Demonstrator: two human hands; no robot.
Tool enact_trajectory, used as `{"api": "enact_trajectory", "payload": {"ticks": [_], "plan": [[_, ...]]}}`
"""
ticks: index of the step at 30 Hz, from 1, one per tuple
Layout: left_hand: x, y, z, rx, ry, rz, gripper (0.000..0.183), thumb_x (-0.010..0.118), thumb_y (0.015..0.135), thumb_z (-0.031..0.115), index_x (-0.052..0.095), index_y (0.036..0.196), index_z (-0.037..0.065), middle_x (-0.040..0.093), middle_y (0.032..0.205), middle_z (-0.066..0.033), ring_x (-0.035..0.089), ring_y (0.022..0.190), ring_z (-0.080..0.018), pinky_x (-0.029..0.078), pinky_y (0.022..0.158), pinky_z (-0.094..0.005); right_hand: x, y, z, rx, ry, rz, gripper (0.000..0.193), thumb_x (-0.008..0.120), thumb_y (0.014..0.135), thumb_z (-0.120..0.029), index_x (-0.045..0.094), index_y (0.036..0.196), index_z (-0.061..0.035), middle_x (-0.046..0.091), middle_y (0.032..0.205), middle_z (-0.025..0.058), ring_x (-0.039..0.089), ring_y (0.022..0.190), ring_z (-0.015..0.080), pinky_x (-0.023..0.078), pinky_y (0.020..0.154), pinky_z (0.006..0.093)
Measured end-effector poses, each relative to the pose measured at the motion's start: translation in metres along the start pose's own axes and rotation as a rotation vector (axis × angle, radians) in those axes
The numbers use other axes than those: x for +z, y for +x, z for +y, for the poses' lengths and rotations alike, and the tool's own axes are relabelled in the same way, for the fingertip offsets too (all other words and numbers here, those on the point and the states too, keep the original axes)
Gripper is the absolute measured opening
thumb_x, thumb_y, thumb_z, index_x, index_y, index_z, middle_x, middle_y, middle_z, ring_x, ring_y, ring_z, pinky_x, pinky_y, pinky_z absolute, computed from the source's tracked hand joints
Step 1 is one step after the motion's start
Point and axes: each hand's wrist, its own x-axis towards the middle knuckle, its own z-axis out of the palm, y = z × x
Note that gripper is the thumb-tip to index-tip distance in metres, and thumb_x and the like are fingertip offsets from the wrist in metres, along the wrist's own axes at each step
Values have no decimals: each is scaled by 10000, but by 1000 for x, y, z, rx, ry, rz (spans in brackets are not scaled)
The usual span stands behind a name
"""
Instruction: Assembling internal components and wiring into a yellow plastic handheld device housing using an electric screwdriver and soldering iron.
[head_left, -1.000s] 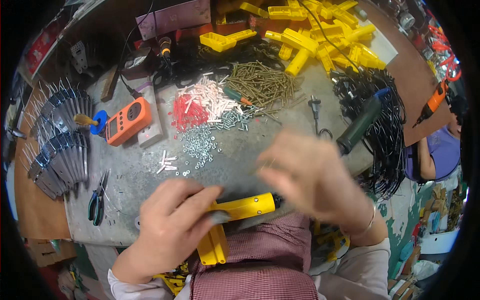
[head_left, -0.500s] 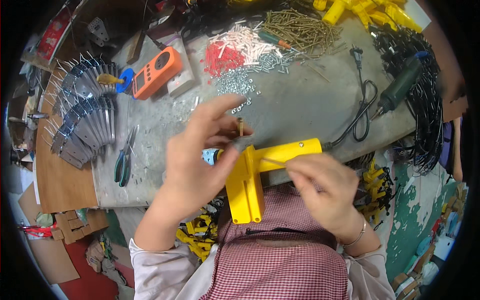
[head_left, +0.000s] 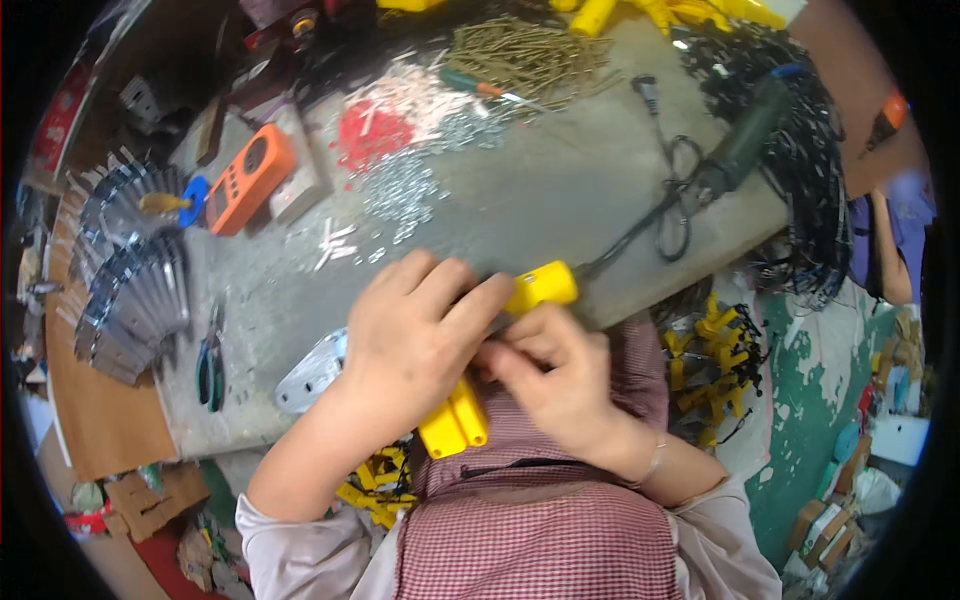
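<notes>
My left hand (head_left: pixel 410 325) is wrapped over a yellow plastic tool housing (head_left: pixel 455 428), its knuckles covering the middle. The housing's round handle (head_left: pixel 545 287) juts out to the right, with a black cord at its end. A silvery metal plate with holes (head_left: pixel 312 375) sticks out left of my left hand, past the wrist. Close against the housing's right side, my right hand (head_left: pixel 560 375) has its fingers closed in a pinch. Whatever lies between those fingertips is hidden.
Nuts (head_left: pixel 400 195), red plugs (head_left: pixel 370 135), white plugs (head_left: pixel 415 95) and long brass screws (head_left: pixel 530 55) lie heaped across the table. Pliers (head_left: pixel 210 365), an orange meter (head_left: pixel 248 180) and metal blades (head_left: pixel 130 310) are left. A dark green power tool (head_left: pixel 745 140) lies right beside black cords (head_left: pixel 810 200).
My left hand has come down over the housing, hiding the upright brass screw. My right hand has moved left against it; the thin rod it held no longer shows. The view has shifted.
</notes>
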Motion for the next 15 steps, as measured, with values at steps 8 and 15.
{"api": "enact_trajectory", "payload": {"ticks": [8,15], "plan": [[-3,-5,0,-176,-77,-38,347,640,652,68,638,994,130,527,809,-33,546,720,-239,475,550,-353,-47,10,-29,-459,-495,-204,310,640,861,-121,633,1167,-72,690,920,136,681,725,265,557,658,373],[-2,4,1,-191,-139,-82,306,628,678,52,640,978,109,532,811,-41,547,718,-239,480,605,-353,-197,90,-50,-178,-733,649,637,691,835,-112,416,1407,-57,565,946,48,576,775,126,486,685,257]]}}
